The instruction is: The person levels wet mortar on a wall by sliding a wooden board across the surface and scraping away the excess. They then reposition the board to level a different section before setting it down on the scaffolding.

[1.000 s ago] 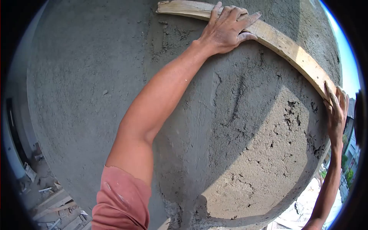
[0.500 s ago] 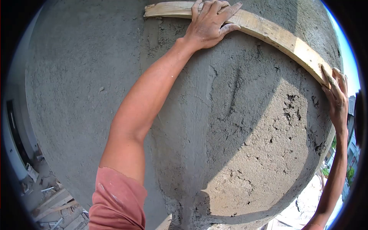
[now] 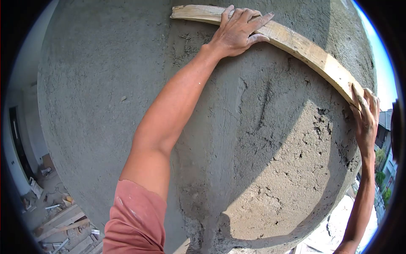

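Note:
A long wooden screed board (image 3: 304, 46) lies against the upper part of a grey cement-plastered wall (image 3: 101, 127). It looks bowed in this wide view. My left hand (image 3: 237, 36) grips the board left of its middle, fingers over the top edge and thumb along the lower edge. Pale cement dust coats those fingers. Around the right end of the board, my right hand (image 3: 366, 114) is closed, its fingers partly hidden. Below the board, the plaster is smooth on the left and rough, pitted and partly sunlit on the right.
At the lower left, timber planks (image 3: 63, 222) and debris lie on the floor, with a dark door opening (image 3: 20, 144) behind. Beyond the wall's right edge are houses (image 3: 384, 122) and greenery. A bright white surface (image 3: 330, 230) shows at the lower right.
The view has shifted, so the wall appears farther right. The board's right end, with my right hand, has come slightly down along the wall. Both hands keep their hold.

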The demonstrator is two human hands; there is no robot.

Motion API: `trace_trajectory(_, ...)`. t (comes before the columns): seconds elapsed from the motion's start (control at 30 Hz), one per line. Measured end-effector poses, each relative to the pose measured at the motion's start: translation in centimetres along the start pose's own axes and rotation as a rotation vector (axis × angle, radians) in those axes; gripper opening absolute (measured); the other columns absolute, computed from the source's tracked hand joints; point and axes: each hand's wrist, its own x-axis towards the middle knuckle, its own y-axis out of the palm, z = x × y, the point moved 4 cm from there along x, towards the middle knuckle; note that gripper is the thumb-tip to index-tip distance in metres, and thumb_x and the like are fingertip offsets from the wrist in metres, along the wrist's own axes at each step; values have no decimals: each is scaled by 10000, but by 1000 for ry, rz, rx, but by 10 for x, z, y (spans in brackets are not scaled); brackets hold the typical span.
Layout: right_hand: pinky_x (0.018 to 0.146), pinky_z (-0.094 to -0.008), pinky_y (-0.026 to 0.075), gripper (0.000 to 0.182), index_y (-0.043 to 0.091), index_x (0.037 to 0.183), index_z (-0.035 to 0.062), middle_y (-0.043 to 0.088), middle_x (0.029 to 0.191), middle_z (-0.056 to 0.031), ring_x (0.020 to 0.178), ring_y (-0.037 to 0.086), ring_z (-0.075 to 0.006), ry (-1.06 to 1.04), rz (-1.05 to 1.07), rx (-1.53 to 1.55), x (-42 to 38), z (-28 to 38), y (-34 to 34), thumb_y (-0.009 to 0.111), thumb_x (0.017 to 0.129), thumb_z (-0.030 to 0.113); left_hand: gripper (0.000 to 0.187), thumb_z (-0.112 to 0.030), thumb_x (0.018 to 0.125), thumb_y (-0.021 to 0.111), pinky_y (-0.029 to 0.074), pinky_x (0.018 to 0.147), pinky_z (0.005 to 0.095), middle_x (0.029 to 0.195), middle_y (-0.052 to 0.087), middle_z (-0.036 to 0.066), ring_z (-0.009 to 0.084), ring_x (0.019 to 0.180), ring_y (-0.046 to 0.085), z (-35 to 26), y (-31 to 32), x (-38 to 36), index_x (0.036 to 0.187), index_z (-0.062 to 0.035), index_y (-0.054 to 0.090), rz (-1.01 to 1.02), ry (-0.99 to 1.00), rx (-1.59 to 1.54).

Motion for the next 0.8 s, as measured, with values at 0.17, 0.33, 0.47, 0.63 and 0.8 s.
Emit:
trace_trajectory(0.17, 982, -426, 402, 404, 602, 1208, 92, 497, 1263, -147, 1161, 479, -314, -47, -4, 58, 21, 10, 6, 650, 809, 55, 613, -432, 894, 504, 201, 1064, 563, 1267, 446, 132, 305, 1215, 394, 16, -10, 12, 1418, -152, 354, 139, 11, 9)
trace_trajectory(0.33, 981, -429, 403, 421, 610, 1180, 60, 489, 1266, -150, 1161, 469, -329, -17, 46, 96, -4, -1, -4, 660, 768, -9, 570, -517, 877, 484, 121, 1118, 506, 1174, 471, 17, 188, 1180, 391, -18, 6, -28, 1392, -282, 413, 0, -64, 77)
trace_trajectory(0.47, 1009, -461, 379, 435, 621, 1161, 68, 475, 1292, -155, 1205, 431, -352, 54, 139, 131, -44, -8, -18, 650, 744, -50, 584, -525, 862, 493, 122, 1116, 514, 1189, 476, 0, 187, 1191, 386, -69, -2, -46, 1389, -285, 417, 33, -147, -3)
trace_trajectory(0.63, 1019, -467, 370, 489, 595, 1225, 141, 474, 1309, -143, 1212, 432, -342, 32, -6, -1, -62, 3, -12, 673, 764, 0, 618, -519, 810, 542, 94, 1161, 488, 1212, 474, -38, 167, 1208, 383, -53, 10, -18, 1389, -368, 383, 24, -77, -2)
trace_trajectory(0.8, 987, -420, 406, 395, 596, 1228, 144, 499, 1257, -139, 1169, 468, -295, 165, -47, 29, 0, 36, -3, 639, 840, 85, 581, -549, 839, 493, 115, 1125, 498, 1208, 475, -40, 163, 1196, 397, 29, 20, 27, 1380, -360, 399, -44, 129, -4)
